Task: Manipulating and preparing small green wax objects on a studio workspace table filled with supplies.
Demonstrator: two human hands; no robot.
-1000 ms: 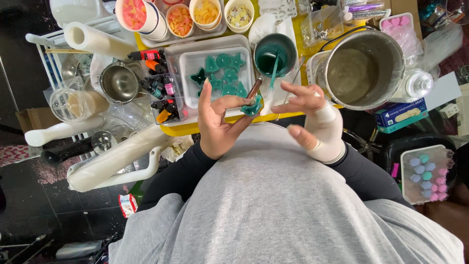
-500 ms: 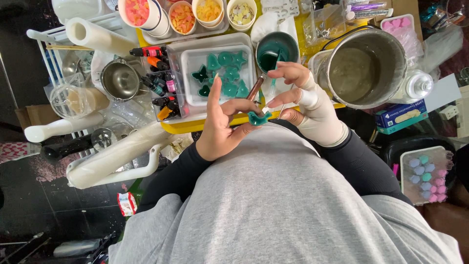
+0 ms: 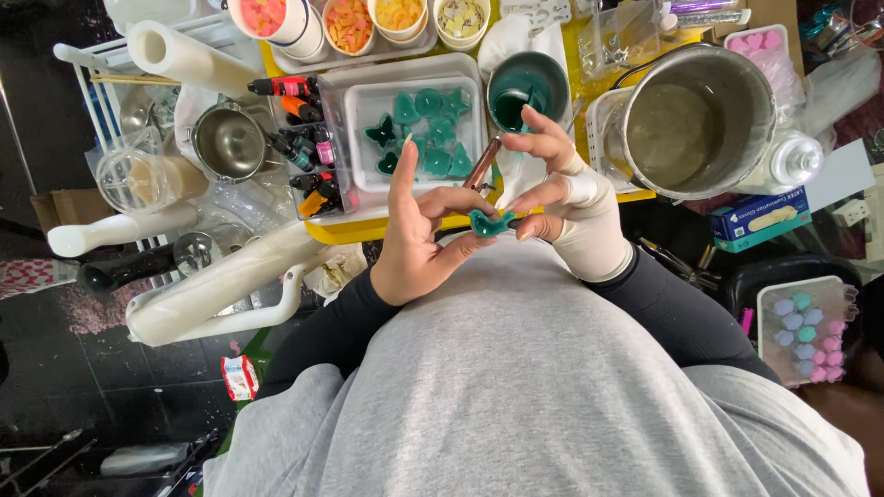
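Just below the tray (image 3: 410, 92), at its 6 o'clock, both hands have come together: left hand (image 3: 419, 239) and right hand (image 3: 562, 198) pinch the teal piece (image 3: 488, 224), right fingers now also gripping a brown tool (image 3: 482, 166).

head view, steeply down, close

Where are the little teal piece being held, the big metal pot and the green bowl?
teal piece (image 3: 491, 224), head view, its middle.
metal pot (image 3: 758, 138), head view, right rim.
green bowl (image 3: 555, 69), head view, rim.
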